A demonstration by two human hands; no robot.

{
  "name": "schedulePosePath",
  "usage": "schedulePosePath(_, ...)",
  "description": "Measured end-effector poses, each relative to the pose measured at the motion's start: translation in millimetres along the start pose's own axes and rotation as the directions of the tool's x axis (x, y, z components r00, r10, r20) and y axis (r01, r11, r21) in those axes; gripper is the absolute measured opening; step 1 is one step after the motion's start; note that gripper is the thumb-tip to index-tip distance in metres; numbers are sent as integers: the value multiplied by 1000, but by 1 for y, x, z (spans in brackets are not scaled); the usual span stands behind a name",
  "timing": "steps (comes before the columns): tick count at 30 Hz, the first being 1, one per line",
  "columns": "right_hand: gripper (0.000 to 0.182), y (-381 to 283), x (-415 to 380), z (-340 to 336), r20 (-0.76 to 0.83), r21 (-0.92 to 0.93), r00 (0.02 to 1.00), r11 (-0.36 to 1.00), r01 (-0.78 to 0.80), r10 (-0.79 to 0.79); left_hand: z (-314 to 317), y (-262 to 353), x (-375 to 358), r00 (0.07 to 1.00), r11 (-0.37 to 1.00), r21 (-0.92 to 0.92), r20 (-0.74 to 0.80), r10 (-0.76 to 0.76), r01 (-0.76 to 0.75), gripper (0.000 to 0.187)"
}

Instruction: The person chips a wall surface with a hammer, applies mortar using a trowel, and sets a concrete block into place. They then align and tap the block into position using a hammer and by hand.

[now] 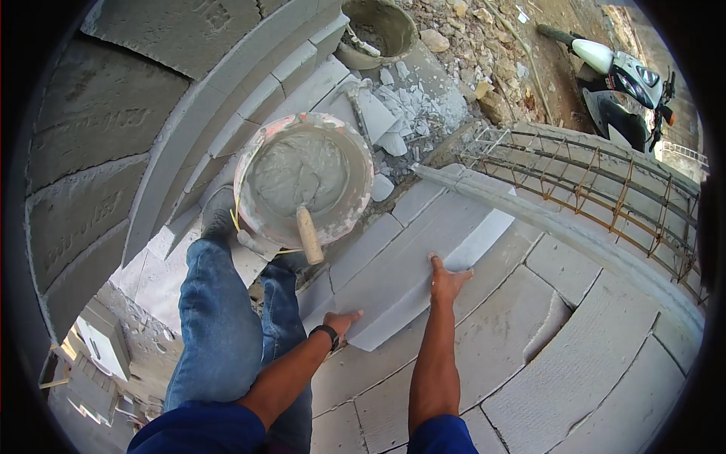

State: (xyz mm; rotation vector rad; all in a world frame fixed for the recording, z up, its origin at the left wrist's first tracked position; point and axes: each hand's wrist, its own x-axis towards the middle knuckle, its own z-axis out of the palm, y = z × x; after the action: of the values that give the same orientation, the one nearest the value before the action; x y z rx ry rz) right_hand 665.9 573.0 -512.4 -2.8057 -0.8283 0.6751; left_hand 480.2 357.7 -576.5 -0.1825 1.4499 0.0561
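Note:
A long light-grey concrete block (416, 253) lies along the wall course in front of me. My left hand (342, 321), with a dark watch on the wrist, holds its near end, the thumb stretched over the top. My right hand (448, 280) grips its right long side, thumb near the upper edge; some fingertips are hidden. Left of the block stands a round bucket (361, 204) of wet grey mortar (299, 174). A wooden-handled trowel (308, 236) rests in it, its blade sunk in the mortar.
Stacked blocks (91, 113) rise at the left. A second bucket (401, 34) and broken block pieces (408, 110) sit at the top. A rebar cage (597, 189) runs along the right, beyond a raised edge (560, 234). A motorbike (624, 91) stands farther off.

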Motion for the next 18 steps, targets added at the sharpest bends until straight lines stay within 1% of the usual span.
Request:
schedulePosePath(1,134,-1,-2,-2,4,24,1000,1000,6,-7,0,1,0,1000,1000,4,2,1,-1,80)
schedulePosePath(6,134,8,2,3,-30,-51,999,999,15,-17,-4,4,-4,999,1000,20,45,3,-4,82)
schedulePosePath(8,135,4,3,4,-21,-57,1000,998,12,-13,-1,-6,14,999,1000,-3,51,-2,3,82)
schedulePosePath(9,135,0,2,2,-9,-52,1000,999,-1,0,4,-25,36,998,999,-42,54,-9,11,82)
schedulePosePath(10,135,1,1,1,2,-49,1000,999,-16,16,5,-29,39,998,997,-79,59,-17,21,83)
schedulePosePath(11,136,1,0,1,-2,-55,1000,998,-14,14,5,-33,41,997,997,-65,62,-47,51,83)
schedulePosePath(13,136,0,1,3,-10,-66,1000,998,-5,5,2,-18,30,993,994,-40,66,-101,103,83)
schedulePosePath(15,137,-6,-3,0,-4,-84,1000,996,-29,28,-2,-9,25,988,991,36,74,-134,132,83)
schedulePosePath(18,138,-8,-4,0,3,-53,1000,998,-29,29,-5,1,22,987,981,142,77,-141,129,87)
